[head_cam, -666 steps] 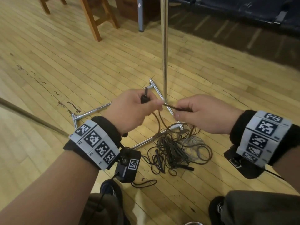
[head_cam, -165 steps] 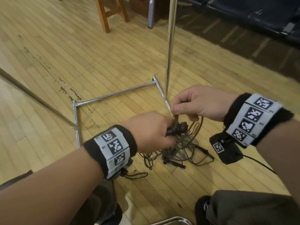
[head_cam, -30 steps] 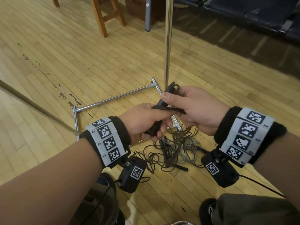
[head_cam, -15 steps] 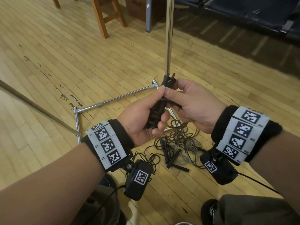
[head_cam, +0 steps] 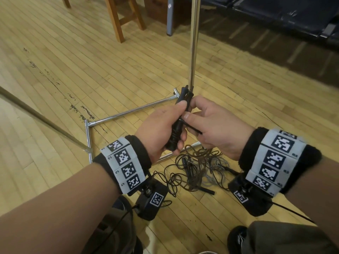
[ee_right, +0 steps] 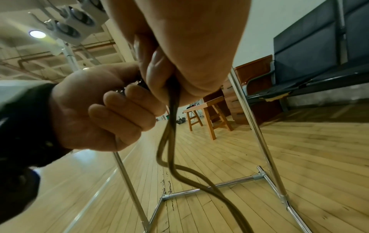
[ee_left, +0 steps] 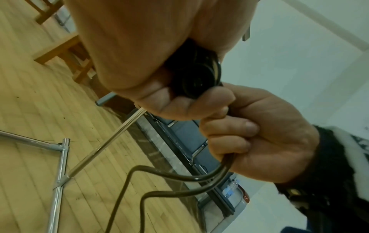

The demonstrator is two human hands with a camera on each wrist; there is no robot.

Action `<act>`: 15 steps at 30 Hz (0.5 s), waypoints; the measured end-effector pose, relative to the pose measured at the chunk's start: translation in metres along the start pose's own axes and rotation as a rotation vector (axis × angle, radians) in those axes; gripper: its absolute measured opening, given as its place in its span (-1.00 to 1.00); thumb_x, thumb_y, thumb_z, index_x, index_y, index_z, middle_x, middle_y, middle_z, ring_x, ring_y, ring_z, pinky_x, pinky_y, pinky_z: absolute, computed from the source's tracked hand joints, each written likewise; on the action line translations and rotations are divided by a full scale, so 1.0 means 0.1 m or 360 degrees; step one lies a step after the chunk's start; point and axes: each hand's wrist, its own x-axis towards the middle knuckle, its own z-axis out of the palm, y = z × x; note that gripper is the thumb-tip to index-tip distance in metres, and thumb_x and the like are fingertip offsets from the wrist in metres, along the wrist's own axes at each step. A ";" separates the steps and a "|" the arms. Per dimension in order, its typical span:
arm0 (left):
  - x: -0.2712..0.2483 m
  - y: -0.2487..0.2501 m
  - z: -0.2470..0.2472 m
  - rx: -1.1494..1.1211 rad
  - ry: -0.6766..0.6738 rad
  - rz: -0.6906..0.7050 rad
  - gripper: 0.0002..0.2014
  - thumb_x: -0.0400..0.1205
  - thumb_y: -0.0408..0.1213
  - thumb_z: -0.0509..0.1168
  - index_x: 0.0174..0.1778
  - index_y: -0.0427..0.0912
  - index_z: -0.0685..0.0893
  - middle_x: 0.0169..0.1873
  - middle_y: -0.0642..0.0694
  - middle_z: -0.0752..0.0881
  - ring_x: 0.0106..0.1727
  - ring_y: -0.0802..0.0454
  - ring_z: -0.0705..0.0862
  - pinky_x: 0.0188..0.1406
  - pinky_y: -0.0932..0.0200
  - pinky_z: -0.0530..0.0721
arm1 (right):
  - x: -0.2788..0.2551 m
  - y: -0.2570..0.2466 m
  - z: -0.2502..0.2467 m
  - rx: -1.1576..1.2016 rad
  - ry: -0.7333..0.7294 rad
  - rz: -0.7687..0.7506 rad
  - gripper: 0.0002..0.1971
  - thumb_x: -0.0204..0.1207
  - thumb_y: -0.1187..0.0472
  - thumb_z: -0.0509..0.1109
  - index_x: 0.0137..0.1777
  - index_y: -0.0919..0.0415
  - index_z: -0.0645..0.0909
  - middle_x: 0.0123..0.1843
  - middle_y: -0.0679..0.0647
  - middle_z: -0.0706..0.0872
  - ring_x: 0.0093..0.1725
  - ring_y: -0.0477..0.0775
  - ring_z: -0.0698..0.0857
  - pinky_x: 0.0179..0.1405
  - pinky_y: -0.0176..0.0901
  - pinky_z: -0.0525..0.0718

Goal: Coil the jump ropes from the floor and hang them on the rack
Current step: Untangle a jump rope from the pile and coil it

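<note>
Head view: left hand [head_cam: 161,129] at frame centre, fingers curled round a pair of black jump rope handles [head_cam: 178,123] held together, tilted, top ends poking up past the thumb; right hand [head_cam: 218,129] just right of it, touching, thumb and forefinger pinching the brown cord [head_cam: 192,127] against the handles, other fingers curled

Below the hands, lower centre, a tangled pile of ropes [head_cam: 198,167] lies on the wooden floor [head_cam: 73,70], with loose black handles in it; pile sits beside the chrome rack base [head_cam: 128,112], a floor-level tube frame at centre left; rack upright pole [head_cam: 194,43] rises from behind the hands to the top edge

Left wrist view: left hand [ee_left: 139,55] fills upper half, butt ends of the handles [ee_left: 197,75] showing between its curled fingers; right hand [ee_left: 259,134] at right, fingers closed tight on the cord [ee_left: 179,175], two strands of which loop down and left to the bottom edge

Right wrist view: right hand [ee_right: 189,47] top centre, two cord strands [ee_right: 169,141] hanging from its closed fingers down to the lower right; left hand [ee_right: 95,113] at left, fingers wrapped, handles mostly hidden

Wooden stool [head_cam: 121,17] upper centre-left, dark bench [head_cam: 284,13] upper right; marker wristbands on both wrists
</note>
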 end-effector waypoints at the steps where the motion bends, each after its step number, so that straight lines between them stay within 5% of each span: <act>1: 0.00 0.00 0.00 0.0013 0.0012 -0.0011 -0.58 0.85 0.10 0.19 0.10 -0.24 0.65 -0.48 -0.16 0.64 -0.59 -0.05 0.59 -0.65 0.20 0.58 | 0.01 0.01 0.02 -0.0054 0.0012 0.0000 -0.82 0.81 0.12 0.27 0.25 0.21 0.47 -0.39 0.15 0.48 -0.60 -0.05 0.29 -0.66 -0.24 0.20; 6: -0.02 0.05 -0.01 -0.0030 -0.0098 -0.0034 -0.60 0.88 0.07 0.17 0.14 -0.25 0.63 -0.45 -0.17 0.64 -0.58 -0.02 0.60 -0.66 0.18 0.64 | -0.02 -0.02 0.01 -0.0001 0.0069 0.0017 -0.81 0.79 0.11 0.31 0.25 0.21 0.51 -0.41 0.14 0.48 -0.60 -0.04 0.29 -0.67 -0.24 0.21; 9: -0.06 0.09 -0.01 -0.0145 -0.0163 -0.0013 -0.69 0.87 -0.03 0.21 0.22 -0.26 0.59 -0.43 -0.17 0.61 -0.59 0.02 0.56 -0.72 0.25 0.53 | -0.05 -0.10 -0.09 0.0104 -0.0055 0.0035 -0.77 0.79 0.14 0.30 0.31 0.25 0.47 -0.23 0.30 0.56 -0.58 0.00 0.27 -0.65 -0.26 0.17; 11: -0.07 0.11 -0.02 -0.0237 -0.0145 -0.0022 -0.76 0.86 -0.12 0.21 0.25 -0.24 0.57 -0.43 -0.15 0.58 -0.59 0.05 0.54 -0.74 0.29 0.48 | -0.08 -0.14 -0.16 0.0083 -0.0196 0.0043 -0.78 0.80 0.15 0.28 0.34 0.22 0.46 -0.29 0.26 0.61 -0.59 0.02 0.30 -0.64 -0.20 0.19; 15: -0.04 0.16 -0.08 -0.0361 -0.0041 -0.0103 -0.82 0.83 -0.26 0.22 0.01 -0.28 0.62 -0.46 -0.13 0.57 -0.59 0.06 0.52 -0.77 0.29 0.43 | -0.13 -0.19 -0.28 0.0010 -0.0372 0.0078 -0.77 0.76 0.19 0.29 0.32 0.28 0.53 -0.39 0.13 0.65 -0.55 -0.01 0.41 -0.64 -0.25 0.39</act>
